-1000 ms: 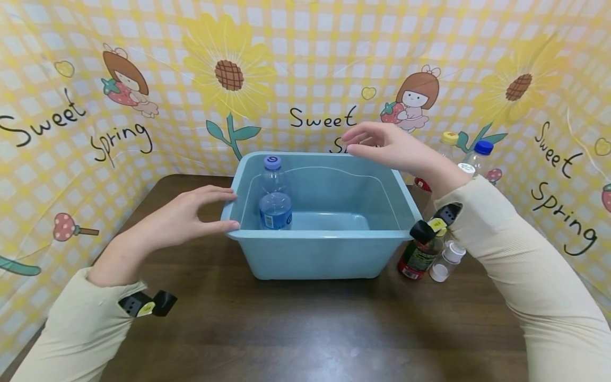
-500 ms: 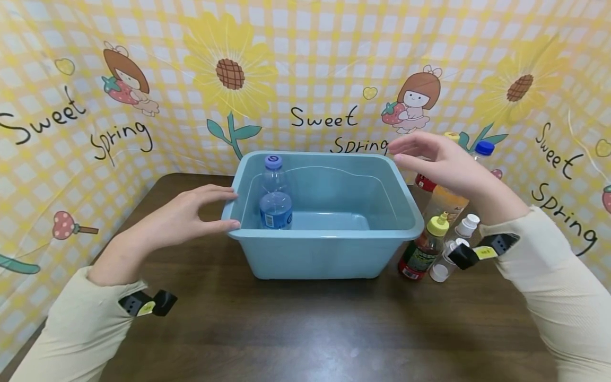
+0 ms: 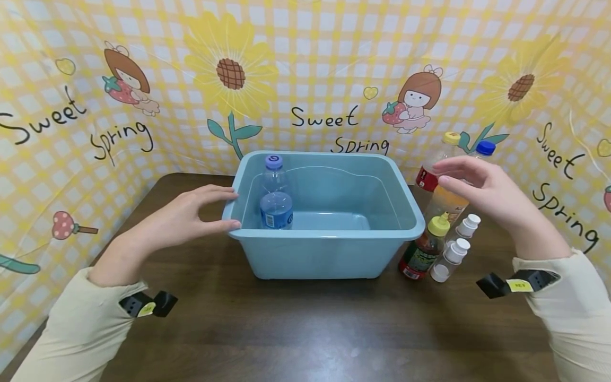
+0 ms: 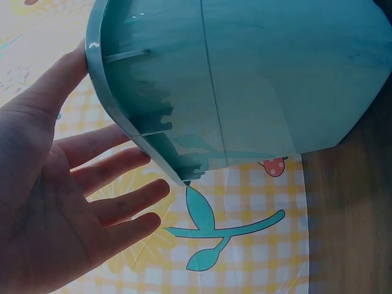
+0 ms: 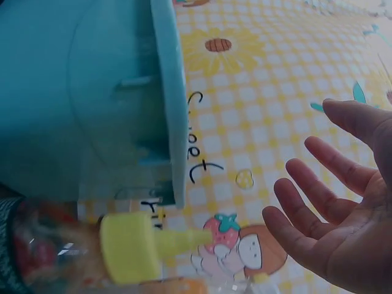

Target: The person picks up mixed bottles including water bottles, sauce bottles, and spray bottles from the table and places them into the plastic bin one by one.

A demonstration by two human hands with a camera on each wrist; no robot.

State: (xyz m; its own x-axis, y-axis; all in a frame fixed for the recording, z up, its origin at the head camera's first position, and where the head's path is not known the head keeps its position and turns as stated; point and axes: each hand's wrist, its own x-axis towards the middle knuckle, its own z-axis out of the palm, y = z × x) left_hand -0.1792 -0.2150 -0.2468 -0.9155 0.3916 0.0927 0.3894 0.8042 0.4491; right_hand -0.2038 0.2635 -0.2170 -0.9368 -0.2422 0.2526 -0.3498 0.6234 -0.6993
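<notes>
A light blue plastic tub (image 3: 315,257) stands on the table, and a water bottle (image 3: 276,209) with a purple cap is upright inside its left end. My left hand (image 3: 183,220) touches the tub's left rim with thumb and fingertips, the other fingers spread, as the left wrist view shows. To the right of the tub, my right hand (image 3: 487,188) hovers over a group of bottles, holding nothing, its fingers relaxed in the right wrist view. Closest to it is an orange drink bottle (image 3: 441,204), partly hidden. In front stands a sauce bottle (image 3: 422,254) with a yellow nozzle cap.
Two small clear bottles with white caps (image 3: 457,251) stand beside the sauce bottle. Behind are a red-labelled bottle (image 3: 426,179) with a yellow cap and a blue-capped bottle (image 3: 486,148). A yellow checked cloth (image 3: 320,63) hangs around the wooden table (image 3: 305,329).
My right hand has moved right and down from above the tub's back right corner to over the bottles. My left hand has stayed on the rim.
</notes>
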